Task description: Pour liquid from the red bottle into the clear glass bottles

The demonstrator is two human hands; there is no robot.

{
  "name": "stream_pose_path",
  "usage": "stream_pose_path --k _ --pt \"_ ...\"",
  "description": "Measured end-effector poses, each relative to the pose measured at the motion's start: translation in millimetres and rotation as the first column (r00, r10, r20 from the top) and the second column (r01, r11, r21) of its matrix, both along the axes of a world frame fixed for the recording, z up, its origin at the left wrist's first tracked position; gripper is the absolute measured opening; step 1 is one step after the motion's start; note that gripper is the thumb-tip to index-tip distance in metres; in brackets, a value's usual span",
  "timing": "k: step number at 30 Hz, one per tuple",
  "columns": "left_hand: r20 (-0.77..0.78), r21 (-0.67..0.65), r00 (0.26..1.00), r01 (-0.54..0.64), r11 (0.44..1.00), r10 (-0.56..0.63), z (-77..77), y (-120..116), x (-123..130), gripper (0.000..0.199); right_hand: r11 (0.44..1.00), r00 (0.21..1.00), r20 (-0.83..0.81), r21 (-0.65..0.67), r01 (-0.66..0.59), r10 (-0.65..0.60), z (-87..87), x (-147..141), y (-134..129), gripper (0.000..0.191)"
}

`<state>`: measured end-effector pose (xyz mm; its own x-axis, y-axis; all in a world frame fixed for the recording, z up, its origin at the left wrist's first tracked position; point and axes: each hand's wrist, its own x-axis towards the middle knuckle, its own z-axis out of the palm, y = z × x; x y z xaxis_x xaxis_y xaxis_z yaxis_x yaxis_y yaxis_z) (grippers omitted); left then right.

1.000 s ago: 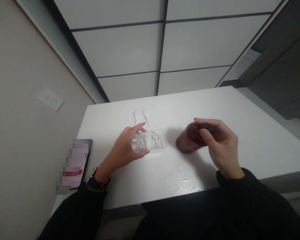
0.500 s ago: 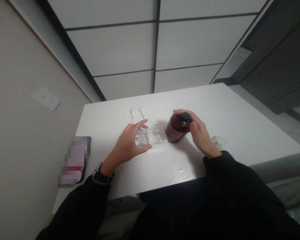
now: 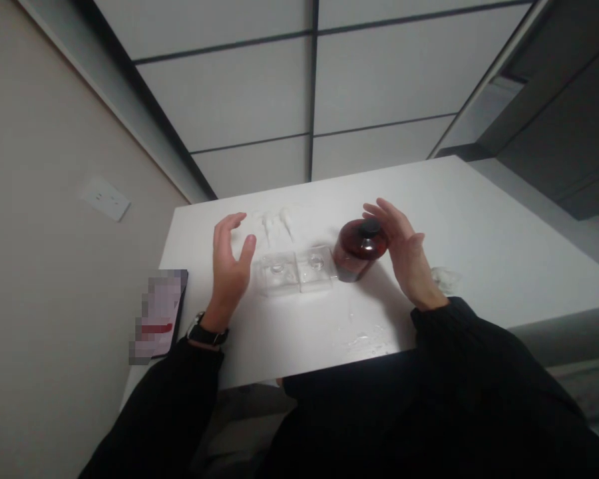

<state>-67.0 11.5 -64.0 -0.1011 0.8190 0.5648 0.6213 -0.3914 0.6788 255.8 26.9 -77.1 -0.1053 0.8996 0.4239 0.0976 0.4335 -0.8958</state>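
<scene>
A person's left hand (image 3: 232,269), empty with fingers and thumb parted, hovers beside a clear box (image 3: 299,274) on a white table (image 3: 504,246); the right hand (image 3: 402,253), fingers spread and gripping nothing, is beside a reddish-brown bottle (image 3: 355,253) (black cap (image 3: 370,228) on), though whether they touch is hard to tell; the bottle stands at the box's right end; two small white pieces (image 3: 286,221) lie beyond the box, a phone (image 3: 160,316) at far left.
</scene>
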Motion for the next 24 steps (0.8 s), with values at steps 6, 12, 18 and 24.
stream_pose_path --k 6,12,18,24 --pt "-0.077 -0.288 0.988 -0.151 0.946 0.134 -13.7 43 -17 0.037 0.998 0.997 -0.053 -0.023 0.056 -0.057 -5.5 3 2 0.085" --pt "-0.416 -0.37 0.906 -0.243 0.897 0.073 -0.1 81 2 0.051 0.995 0.993 -0.055 -0.007 0.102 -0.102 -6.2 6 -4 0.083" --pt "-0.494 -0.4 0.869 -0.249 0.882 0.021 16.3 97 12 0.031 0.992 0.992 -0.045 0.045 0.118 -0.116 -1.8 5 -8 0.07" --pt "0.07 -0.134 0.997 -0.016 0.991 0.026 45.3 47 2 0.037 0.986 0.989 -0.033 0.071 0.149 -0.147 -0.9 4 -8 0.068"
